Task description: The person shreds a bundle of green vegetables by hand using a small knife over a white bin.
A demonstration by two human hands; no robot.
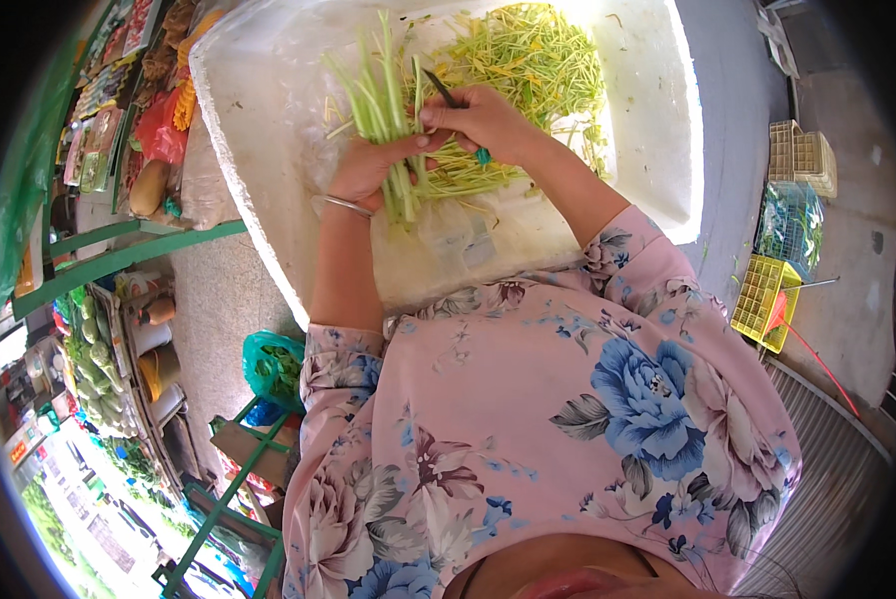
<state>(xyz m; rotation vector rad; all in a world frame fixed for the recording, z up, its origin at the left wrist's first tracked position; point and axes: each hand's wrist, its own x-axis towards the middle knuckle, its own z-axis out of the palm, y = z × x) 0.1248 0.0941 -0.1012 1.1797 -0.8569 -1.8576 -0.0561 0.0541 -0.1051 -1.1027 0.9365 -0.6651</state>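
Note:
A bunch of pale green leafless stalks stands in the grip of my left hand, whose fingers wrap round it. Close against the bunch, my right hand holds a small knife with a dark blade; a bit of teal shows below the palm, probably its handle. The right thumb and fingertips meet the stalks by the left thumb, and the fingers behind are partly hidden. Both hands are over a white foam box. Inside, a heap of cut yellow-green stems and trimmings fills the far right part.
To the left, produce stalls have green metal rails and a squash. A teal bag of greens sits near my left elbow. At right are a yellow crate, a blue-green basket and beige crates.

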